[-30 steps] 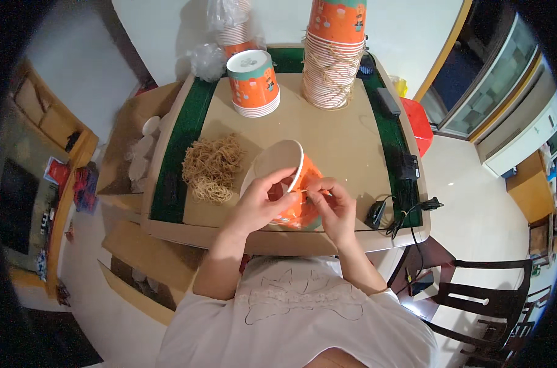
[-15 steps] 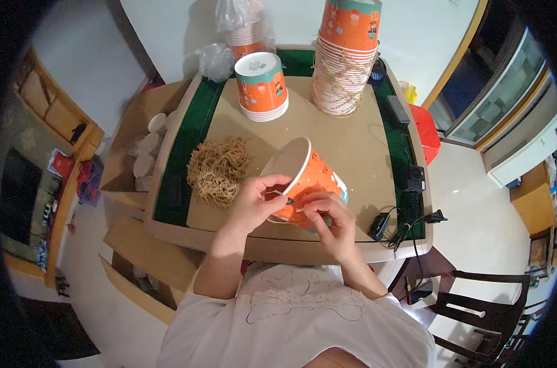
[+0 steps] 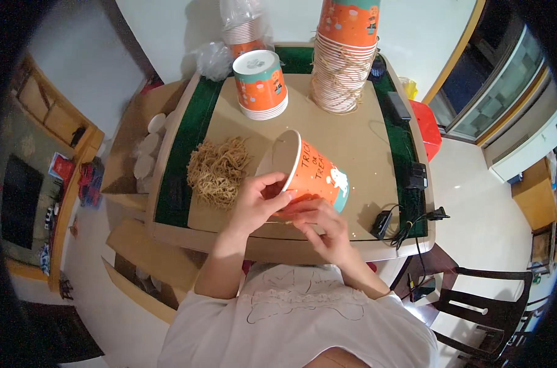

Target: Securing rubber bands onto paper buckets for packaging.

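Observation:
An orange and teal paper bucket (image 3: 312,172) lies tilted on its side, its white mouth toward the left. My left hand (image 3: 257,202) grips its rim at the near edge. My right hand (image 3: 321,227) is under the bucket's side, fingers closed against it; what the fingers pinch I cannot tell. A heap of tan rubber bands (image 3: 220,172) lies on the table just left of the bucket. A short stack of the same buckets (image 3: 260,86) stands upside down behind it, and a tall stack (image 3: 346,55) rises at the back right.
The brown table top (image 3: 358,138) has green edging. Black chargers and cables (image 3: 407,218) lie at its near right corner. Clear plastic wrapping (image 3: 220,55) sits at the back. Cardboard boxes (image 3: 140,153) stand at the left, a dark chair (image 3: 481,306) at the lower right.
The bucket has turned from mouth-up to lying on its side with its mouth leftward. My right hand has slid from the bucket's side to underneath it.

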Demonstrator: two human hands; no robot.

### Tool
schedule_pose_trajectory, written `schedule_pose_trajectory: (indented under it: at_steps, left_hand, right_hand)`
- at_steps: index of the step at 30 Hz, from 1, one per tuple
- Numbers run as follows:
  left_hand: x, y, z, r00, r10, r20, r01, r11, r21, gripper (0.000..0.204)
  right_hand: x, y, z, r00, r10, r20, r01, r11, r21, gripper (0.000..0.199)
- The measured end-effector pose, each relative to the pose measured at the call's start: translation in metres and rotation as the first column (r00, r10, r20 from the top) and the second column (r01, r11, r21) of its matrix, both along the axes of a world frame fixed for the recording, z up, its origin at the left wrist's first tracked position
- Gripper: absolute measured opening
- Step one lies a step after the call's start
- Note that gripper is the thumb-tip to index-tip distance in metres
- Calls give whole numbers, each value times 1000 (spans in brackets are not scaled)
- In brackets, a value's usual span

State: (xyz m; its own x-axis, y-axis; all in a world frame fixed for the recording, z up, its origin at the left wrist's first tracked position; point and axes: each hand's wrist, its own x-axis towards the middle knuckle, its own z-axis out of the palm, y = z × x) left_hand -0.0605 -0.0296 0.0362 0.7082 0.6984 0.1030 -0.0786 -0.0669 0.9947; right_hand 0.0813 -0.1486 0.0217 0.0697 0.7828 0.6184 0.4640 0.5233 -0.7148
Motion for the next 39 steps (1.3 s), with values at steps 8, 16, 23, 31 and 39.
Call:
schedule_pose_trajectory:
  at_steps: [8,16,23,31,39]
  left_hand:
    - [2,7,2,988,-147,52,155,962,-225,53]
    - [15,1,-27,901,222,-372,-31,889,457,31]
    - [9,6,-22,993,88,-82,-81,993,86,23]
    - [9,-1,-10,970,180,-163,-154,975,162,23]
    - [15,2,-15,991,89,-100,-87,996,23,26]
  right_hand:
    - [16,14,-27,973,-112,-202,79,983,-166,9]
    - [14,32,-43,862,-100,-496,5,982,-190,11]
    - [20,35,-48,945,-166,-281,125,979,-158,9]
    - [15,25,-18,983,-179,-48,177,983,-44,14]
    - [15,21,-21,977,-213,-15,213,977,-17,14]
